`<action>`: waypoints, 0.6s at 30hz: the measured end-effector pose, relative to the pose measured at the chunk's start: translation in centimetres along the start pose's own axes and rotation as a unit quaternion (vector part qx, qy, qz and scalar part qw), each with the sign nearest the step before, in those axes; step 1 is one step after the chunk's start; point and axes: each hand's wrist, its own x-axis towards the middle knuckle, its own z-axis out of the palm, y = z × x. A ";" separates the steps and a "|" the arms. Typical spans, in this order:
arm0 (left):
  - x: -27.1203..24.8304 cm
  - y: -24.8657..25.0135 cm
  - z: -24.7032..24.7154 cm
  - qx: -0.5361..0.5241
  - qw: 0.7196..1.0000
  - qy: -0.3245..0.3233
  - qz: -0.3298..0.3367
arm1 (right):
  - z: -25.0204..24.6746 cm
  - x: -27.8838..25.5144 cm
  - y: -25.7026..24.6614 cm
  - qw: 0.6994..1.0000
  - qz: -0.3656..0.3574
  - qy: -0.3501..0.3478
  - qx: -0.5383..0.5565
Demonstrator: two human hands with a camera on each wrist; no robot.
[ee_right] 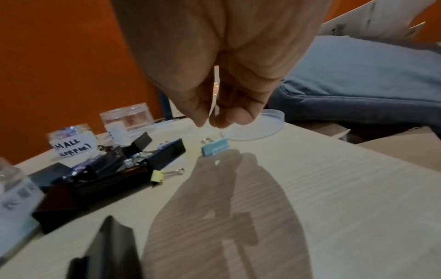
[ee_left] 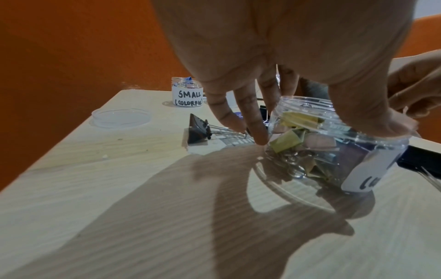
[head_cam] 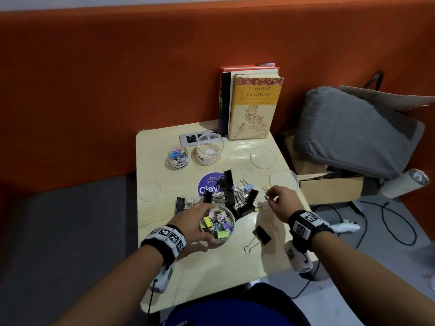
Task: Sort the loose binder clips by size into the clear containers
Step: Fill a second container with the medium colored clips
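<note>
Lower centre: our left hand point(head_cam: 195, 222) grips the jar of coloured clips point(head_cam: 217, 225). Right of centre, our right hand point(head_cam: 280, 200) pinches a small clip point(head_cam: 266, 196) above the surface point(head_cam: 211, 274). Beyond, black clips point(head_cam: 226, 196). Risk: this slight pinch slipping, dropping it.

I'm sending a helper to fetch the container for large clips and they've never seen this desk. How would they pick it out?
Start at the books standing at the table's far edge. Just in front of them, to their left, stand two clear jars. Take the wide jar nearer the books: it holds no clips, while the small jar to its left is packed with colourful ones.
</note>
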 end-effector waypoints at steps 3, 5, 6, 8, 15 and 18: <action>-0.1 0.1 0.0 -0.004 1.000 0.003 -0.004 | -0.1 1.0 2.0 0.999 0.033 -0.013 -0.034; -0.2 0.3 0.0 -0.002 1.000 0.004 -0.005 | 0.2 1.3 2.5 0.998 0.040 -0.036 -0.044; -0.2 0.4 -0.1 0.000 1.000 0.003 -0.006 | 0.5 1.4 2.7 0.997 0.038 -0.044 -0.046; -0.3 0.5 -0.2 0.001 1.000 0.002 -0.010 | 1.0 1.8 2.7 0.998 0.028 -0.044 -0.042; -0.4 0.9 -0.3 -0.005 1.000 0.004 -0.024 | 2.2 2.6 2.4 0.998 0.029 -0.038 -0.048; -0.5 0.9 -0.3 -0.008 1.000 0.005 -0.025 | 2.3 2.5 2.6 0.997 0.025 -0.045 -0.048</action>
